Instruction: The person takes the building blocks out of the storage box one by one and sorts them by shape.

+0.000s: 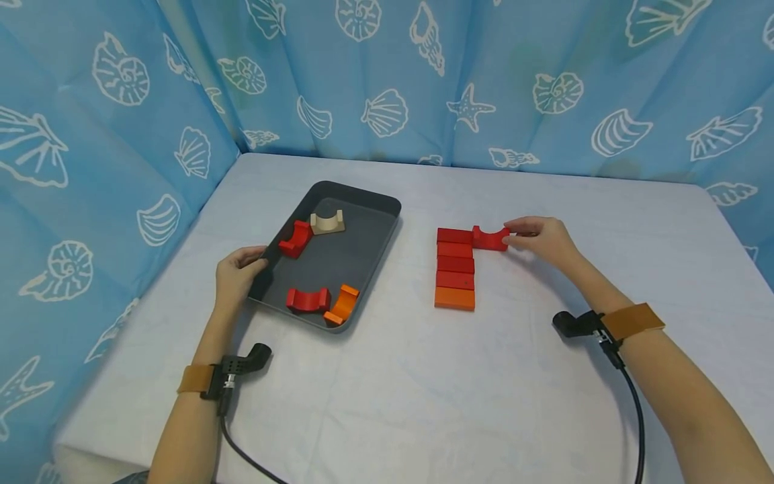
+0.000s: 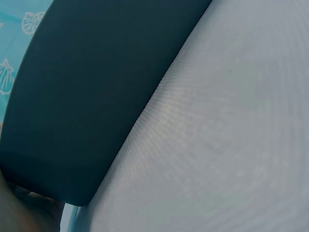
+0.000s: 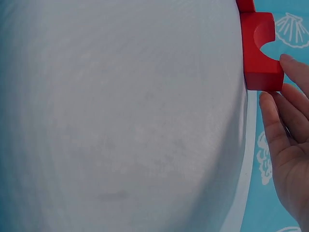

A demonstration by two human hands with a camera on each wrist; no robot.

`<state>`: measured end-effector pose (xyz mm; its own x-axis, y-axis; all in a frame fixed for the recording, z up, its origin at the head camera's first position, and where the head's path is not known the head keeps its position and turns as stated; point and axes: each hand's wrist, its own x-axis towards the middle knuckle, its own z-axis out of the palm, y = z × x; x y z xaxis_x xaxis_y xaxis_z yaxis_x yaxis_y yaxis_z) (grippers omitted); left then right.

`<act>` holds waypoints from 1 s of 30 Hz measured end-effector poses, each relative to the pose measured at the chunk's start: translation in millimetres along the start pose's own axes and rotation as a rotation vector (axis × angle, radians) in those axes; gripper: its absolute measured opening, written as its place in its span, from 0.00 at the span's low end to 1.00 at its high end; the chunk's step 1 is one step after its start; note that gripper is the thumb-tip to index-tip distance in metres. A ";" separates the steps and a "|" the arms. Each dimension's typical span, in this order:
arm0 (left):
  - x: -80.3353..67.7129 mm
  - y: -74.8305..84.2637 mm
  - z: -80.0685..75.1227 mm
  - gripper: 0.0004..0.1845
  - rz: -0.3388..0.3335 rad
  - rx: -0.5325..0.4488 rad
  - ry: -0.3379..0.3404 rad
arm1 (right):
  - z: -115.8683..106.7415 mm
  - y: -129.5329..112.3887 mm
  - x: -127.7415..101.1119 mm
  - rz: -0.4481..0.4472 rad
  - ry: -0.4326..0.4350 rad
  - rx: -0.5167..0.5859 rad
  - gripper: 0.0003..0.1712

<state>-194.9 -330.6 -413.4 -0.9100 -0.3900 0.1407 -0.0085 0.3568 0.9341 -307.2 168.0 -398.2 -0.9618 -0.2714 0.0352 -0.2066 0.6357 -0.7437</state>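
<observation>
A white cloth (image 1: 393,403) covers the table, and on its near side lie two forearms (image 1: 187,433), each with a black wrist camera (image 1: 244,363) on a brown strap (image 1: 196,379). The left hand (image 1: 232,272) grips the gray tray (image 1: 357,249) by its left edge; part of its fingers is hidden. Near the tray's near edge sit a red curved block (image 1: 308,302) and an orange curved block (image 1: 343,306); farther up, another red one meets a beige block (image 1: 327,228). Cloth separates the tray from a column of five blocks (image 1: 455,264), orange nearest, then four red. The right hand (image 1: 547,240) pinches a notched red block (image 1: 491,243) between thumb and fingers, alongside the column's far end. Cloth continues beyond to the far edge, where a blue shell-patterned curtain (image 1: 435,87) hangs.
</observation>
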 end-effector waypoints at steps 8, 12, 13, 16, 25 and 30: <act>1.3 -3.1 -1.9 0.14 -0.011 -0.002 0.006 | 2.5 -1.3 2.9 -0.064 0.032 -0.036 0.30; 1.6 -2.4 -1.7 0.14 -0.011 -0.002 -0.003 | 4.5 -10.5 2.6 -0.144 0.092 -0.104 0.31; 1.7 -2.3 -1.5 0.14 -0.012 -0.003 -0.005 | 5.4 -14.1 2.6 -0.156 0.101 -0.114 0.31; 2.0 -2.1 -0.9 0.14 -0.022 -0.001 -0.005 | 8.4 -29.7 0.6 -0.172 0.102 -0.107 0.30; 2.5 -2.2 -0.9 0.14 -0.029 -0.009 -0.007 | 22.9 -64.0 2.3 -0.286 0.107 -0.043 0.22; 3.0 -3.0 -1.4 0.14 -0.017 -0.006 -0.008 | 32.0 -78.1 4.5 -0.335 0.102 -0.011 0.22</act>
<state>-197.0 -334.1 -415.3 -0.9131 -0.3892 0.1218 -0.0221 0.3453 0.9383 -289.7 94.1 -361.3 -0.8532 -0.3927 0.3433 -0.5152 0.5315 -0.6724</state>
